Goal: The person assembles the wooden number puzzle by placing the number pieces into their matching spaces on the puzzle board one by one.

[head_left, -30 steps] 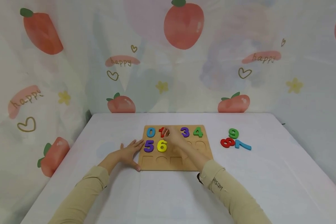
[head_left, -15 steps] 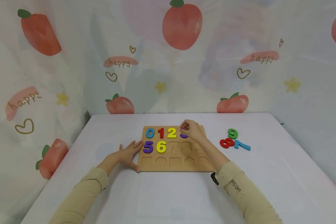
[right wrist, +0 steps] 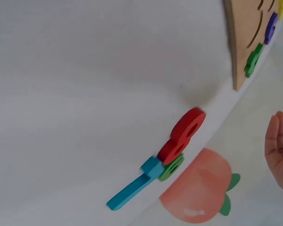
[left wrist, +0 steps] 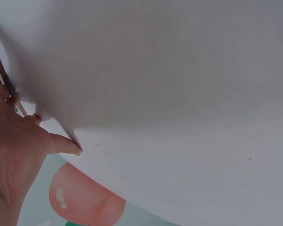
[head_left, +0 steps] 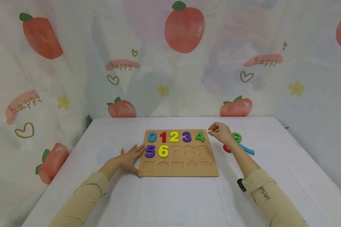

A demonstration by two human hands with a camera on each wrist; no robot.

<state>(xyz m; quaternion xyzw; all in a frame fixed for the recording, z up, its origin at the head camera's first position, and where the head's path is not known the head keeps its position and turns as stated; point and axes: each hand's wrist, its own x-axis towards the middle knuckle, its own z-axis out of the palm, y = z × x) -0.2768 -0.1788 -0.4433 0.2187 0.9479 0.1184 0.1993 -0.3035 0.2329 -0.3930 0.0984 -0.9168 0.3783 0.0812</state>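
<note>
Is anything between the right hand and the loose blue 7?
Sideways, yes: the red 8 lies on the right hand's side of the blue 7. Nothing visible lies on top of it, so from above the way looks open.

Head view, right of the board (head_left: 179,173): right forearm (head_left: 245,160) covers most of the 8 (head_left: 227,148), plus parts of the 7 (head_left: 247,149) and 9 (head_left: 237,137). Near side of board: both sleeves (head_left: 268,194) cut by bottom edge, lettering too small to read surely. Left wrist view: board cropped by left edge, its numbers unreadable slivers; left hand (left wrist: 14,141) beside board also cropped. Right wrist view: board cut at top, right hand (right wrist: 280,148) past board cut by right edge.
</note>
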